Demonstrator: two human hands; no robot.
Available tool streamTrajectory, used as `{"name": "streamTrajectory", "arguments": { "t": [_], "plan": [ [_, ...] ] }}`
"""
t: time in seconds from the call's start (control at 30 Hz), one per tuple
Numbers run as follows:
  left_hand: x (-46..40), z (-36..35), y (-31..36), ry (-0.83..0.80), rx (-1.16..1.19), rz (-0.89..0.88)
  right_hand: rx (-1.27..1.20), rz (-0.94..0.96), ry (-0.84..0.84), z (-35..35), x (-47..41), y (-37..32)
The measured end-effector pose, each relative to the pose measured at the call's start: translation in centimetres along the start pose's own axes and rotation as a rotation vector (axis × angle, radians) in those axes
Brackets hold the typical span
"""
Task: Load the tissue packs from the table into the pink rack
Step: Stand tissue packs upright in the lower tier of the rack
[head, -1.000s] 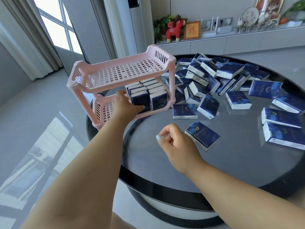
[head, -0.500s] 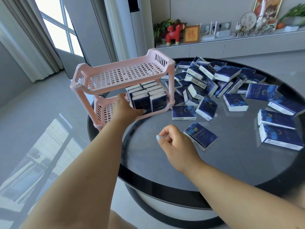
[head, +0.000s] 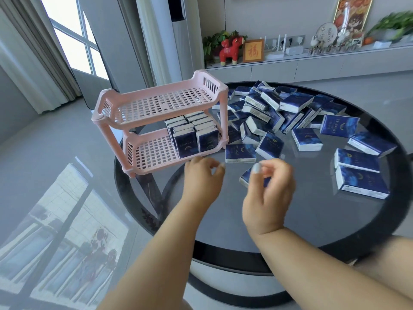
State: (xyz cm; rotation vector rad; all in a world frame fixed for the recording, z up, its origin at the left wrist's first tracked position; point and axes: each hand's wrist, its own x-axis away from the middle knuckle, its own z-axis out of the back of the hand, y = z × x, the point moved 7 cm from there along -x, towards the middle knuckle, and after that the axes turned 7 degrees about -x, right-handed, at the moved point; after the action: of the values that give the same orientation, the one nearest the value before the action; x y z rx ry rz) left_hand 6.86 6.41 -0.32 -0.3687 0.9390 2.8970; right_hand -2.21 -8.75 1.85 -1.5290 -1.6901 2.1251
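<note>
Pink plastic forms the two-tier rack (head: 156,121) at centre left of the frame, standing on the round dark glass table (head: 312,220). Its lower shelf holds upright navy tissue packs (head: 193,135) crowded at the right end; its top shelf is bare. More packs lie heaped and scattered (head: 290,113) across the table's upper right. The left hand (head: 202,177) hovers just in front of the rack, fingers loosely curled, holding nothing. The right hand (head: 269,186) hangs above a single flat pack (head: 244,176), fingers loosely bent, grasping nothing.
</note>
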Motion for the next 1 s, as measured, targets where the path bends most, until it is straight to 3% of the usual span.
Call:
{"name": "streamTrajectory", "arguments": {
  "t": [0.1, 0.2, 0.4, 0.53, 0.7, 1.0],
  "plan": [
    [1.0, -2.0, 0.9, -0.13, -0.085, 0.004, 0.076, -0.225, 0.248, 2.3, -0.7, 2.1],
    [1.2, -3.0, 1.5, -0.201, -0.135, -0.005, 0.106, -0.468, 0.181, 1.7, -1.0, 4.6],
    [2.2, -3.3, 2.7, -0.203, -0.034, 0.021, 0.055, -0.471, -0.169, -1.1, -0.8, 4.6],
    [3.1, -2.2, 2.8, -0.196, 0.14, 0.056, -0.029, -0.501, -0.313, -2.1, -0.4, 4.0],
    [3.6, -1.6, 1.8, -0.159, 0.45, 0.067, -0.058, -0.468, -0.363, -2.9, -0.2, 3.8],
    [3.4, 0.8, -0.2, 0.035, 0.607, 0.121, 0.041, -0.497, -0.393, -3.1, 0.1, 4.4]
  ]
}}
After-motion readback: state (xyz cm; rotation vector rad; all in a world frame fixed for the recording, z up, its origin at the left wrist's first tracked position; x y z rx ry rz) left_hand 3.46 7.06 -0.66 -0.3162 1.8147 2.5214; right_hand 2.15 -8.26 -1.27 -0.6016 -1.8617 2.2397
